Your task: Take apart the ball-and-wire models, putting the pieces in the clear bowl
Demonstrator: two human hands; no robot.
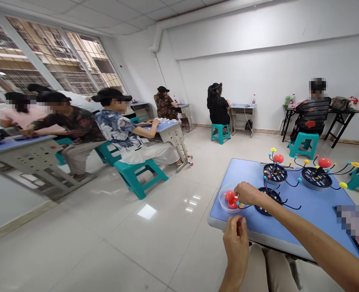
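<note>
My right hand reaches over the rim of a clear round bowl holding red balls and small coloured pieces. Its fingers bend down and close together beside the balls; whatever is in them is hidden. At the table's near edge, my left hand is raised with fingertips pressed together, and I cannot make out anything in them. Under my right forearm stands a black-based model with curved wire arms. Two similar models, one left and one right, each carry a red ball and small coloured beads.
The blue table has a phone at its right edge. My legs are beneath it. Several people sit at other desks on teal stools. A bottle stands on the tiled floor beside a desk.
</note>
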